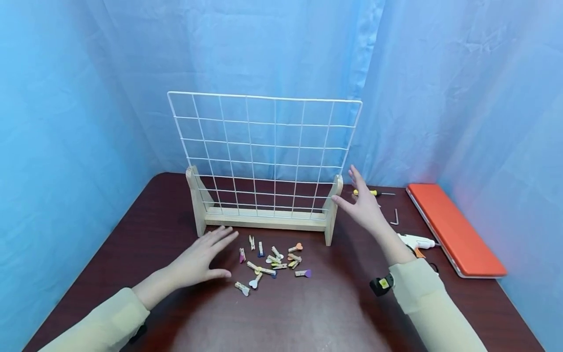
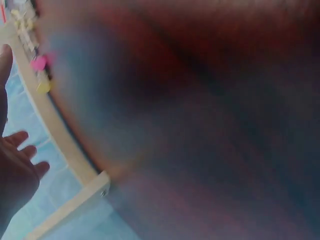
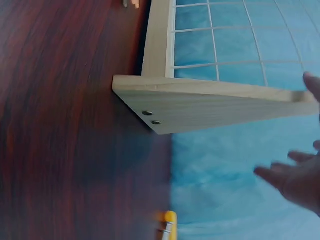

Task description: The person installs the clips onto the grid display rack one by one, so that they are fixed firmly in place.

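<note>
A white wire grid (image 1: 264, 97) stands upright in a pale wooden base (image 1: 264, 223) with a post at each end. In the head view my right hand (image 1: 367, 208) is beside the right post (image 1: 333, 210), thumb close to its edge and fingers spread. The right wrist view shows this post's outer side (image 3: 200, 107) with two screw heads (image 3: 147, 113). Low at the front left, my left hand (image 1: 195, 261) has its fingers extended and holds nothing. Just right of it lie several small wooden clothespins (image 1: 267, 271) with coloured hearts, loosely scattered before the base.
On the right side of the dark table (image 1: 308, 318) lie a yellow-handled screwdriver (image 1: 374, 193), a hex key (image 1: 396, 217), a white glue gun (image 1: 415, 241) and a flat orange-red case (image 1: 457, 234). Blue curtains (image 1: 264, 39) hang behind and on both sides.
</note>
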`<action>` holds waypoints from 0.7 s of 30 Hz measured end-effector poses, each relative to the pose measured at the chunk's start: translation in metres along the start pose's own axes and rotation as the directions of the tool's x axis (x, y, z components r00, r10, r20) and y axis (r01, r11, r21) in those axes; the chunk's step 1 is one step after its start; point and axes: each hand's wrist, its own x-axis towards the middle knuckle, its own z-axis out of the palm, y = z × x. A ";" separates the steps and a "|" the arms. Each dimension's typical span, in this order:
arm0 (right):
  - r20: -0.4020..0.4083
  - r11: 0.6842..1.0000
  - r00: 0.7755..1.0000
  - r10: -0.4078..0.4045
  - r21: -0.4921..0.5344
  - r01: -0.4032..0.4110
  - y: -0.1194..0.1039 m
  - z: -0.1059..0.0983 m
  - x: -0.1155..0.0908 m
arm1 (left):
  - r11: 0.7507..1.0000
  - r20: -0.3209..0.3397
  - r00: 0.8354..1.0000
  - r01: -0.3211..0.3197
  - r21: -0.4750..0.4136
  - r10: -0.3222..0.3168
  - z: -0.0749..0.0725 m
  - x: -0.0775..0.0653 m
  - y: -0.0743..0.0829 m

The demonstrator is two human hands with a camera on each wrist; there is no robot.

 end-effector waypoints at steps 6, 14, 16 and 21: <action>0.097 0.961 0.995 -0.031 0.276 0.003 0.000 0.004 0.003 | 0.992 0.112 0.992 -0.048 -0.119 0.062 0.016 0.008 0.000; 0.136 0.944 0.976 -0.169 0.307 0.121 0.001 0.011 0.001 | 0.958 0.053 0.970 -0.223 -0.180 0.236 0.022 0.034 -0.008; 0.153 0.942 0.974 -0.165 0.318 0.110 0.005 0.012 0.002 | 0.953 0.051 0.960 -0.264 -0.148 0.274 0.023 0.039 -0.008; 0.158 0.921 0.974 -0.163 0.378 0.093 0.016 0.013 0.004 | 0.952 0.053 0.951 -0.303 -0.048 0.305 0.028 0.047 -0.007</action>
